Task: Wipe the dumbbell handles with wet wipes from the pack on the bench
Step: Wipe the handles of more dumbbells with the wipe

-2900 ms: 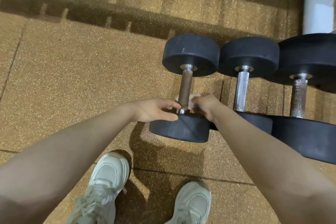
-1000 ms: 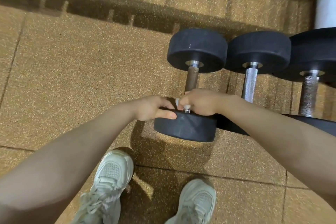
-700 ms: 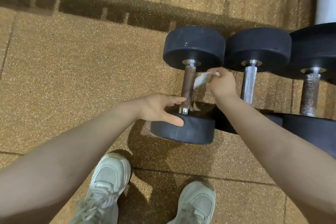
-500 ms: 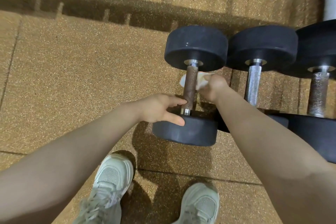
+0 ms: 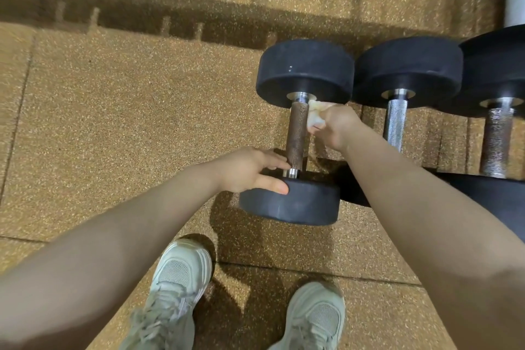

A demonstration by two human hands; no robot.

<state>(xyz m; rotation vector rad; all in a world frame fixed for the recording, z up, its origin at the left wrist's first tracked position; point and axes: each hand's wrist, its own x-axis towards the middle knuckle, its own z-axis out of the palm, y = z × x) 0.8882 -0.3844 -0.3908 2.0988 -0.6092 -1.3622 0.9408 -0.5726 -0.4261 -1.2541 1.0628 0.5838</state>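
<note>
Item: rust-brown knurled handle (image 5: pixel 297 133) of leftmost black rubber-headed dumbbell (image 5: pixel 289 202), lying on speckled tan rubber floor (image 5: pixel 127 122).

Right hand (image 5: pixel 333 125): against handle's right side, just below far head; fingers curled round crumpled white wet wipe (image 5: pixel 314 111), pressing it to the rust. Shifted up from handle's near end, where it sat a second ago; reads as one stroke along the handle's length, wiping in progress, not finished.

Left hand (image 5: pixel 250 169): at handle's near end, unchanged; fingers straight, tips by the chrome collar (image 5: pixel 291 173), thumb flat on near head's rim, steadying against roll.

Right of handle: bright steel-handled dumbbell (image 5: pixel 395 125), then third dumbbell with mottled handle (image 5: pixel 495 142); both untouched, presumably next.

Below handle: pair of pale grey-green mesh trainers (image 5: pixel 181 287).

Pack and bench: out of view.
</note>
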